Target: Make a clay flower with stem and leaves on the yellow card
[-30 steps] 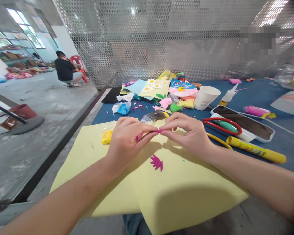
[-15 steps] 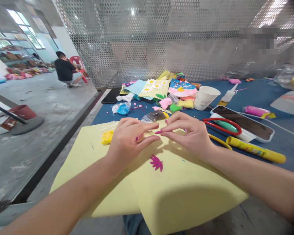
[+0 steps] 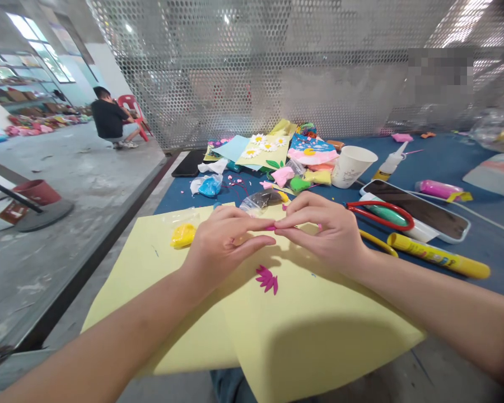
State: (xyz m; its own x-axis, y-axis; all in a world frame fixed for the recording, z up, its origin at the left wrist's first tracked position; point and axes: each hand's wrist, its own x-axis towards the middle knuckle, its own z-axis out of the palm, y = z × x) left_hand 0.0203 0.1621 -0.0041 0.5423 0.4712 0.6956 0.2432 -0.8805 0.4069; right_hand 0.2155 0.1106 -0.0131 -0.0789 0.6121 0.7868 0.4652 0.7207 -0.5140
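Note:
My right hand point(image 3: 330, 226) pinches a small magenta clay petal point(image 3: 270, 228) between thumb and fingertips. From the left, my left hand point(image 3: 216, 238) reaches in, its index fingertip touching the petal and its thumb held apart below. Under both hands lies yellow paper point(image 3: 185, 330). On it, just nearer to me than the fingertips, a fan of magenta clay petals point(image 3: 267, 280) lies flat. Yellow clay point(image 3: 183, 235) in clear wrap sits beyond my left wrist. A small bag of dark clay point(image 3: 265, 198) is behind the hands.
Right of my right hand are red-handled scissors point(image 3: 403, 211), a phone point(image 3: 424, 207), a yellow glue stick point(image 3: 439, 256) and a glue bottle point(image 3: 390, 163). A paper cup point(image 3: 353, 167) and daisy cards point(image 3: 264, 148) stand before the mesh panel point(image 3: 277, 67). A person point(image 3: 109, 118) squats far left.
My left index finger has closed in onto the petal at my right fingertips. The fan of petals on the paper is unchanged.

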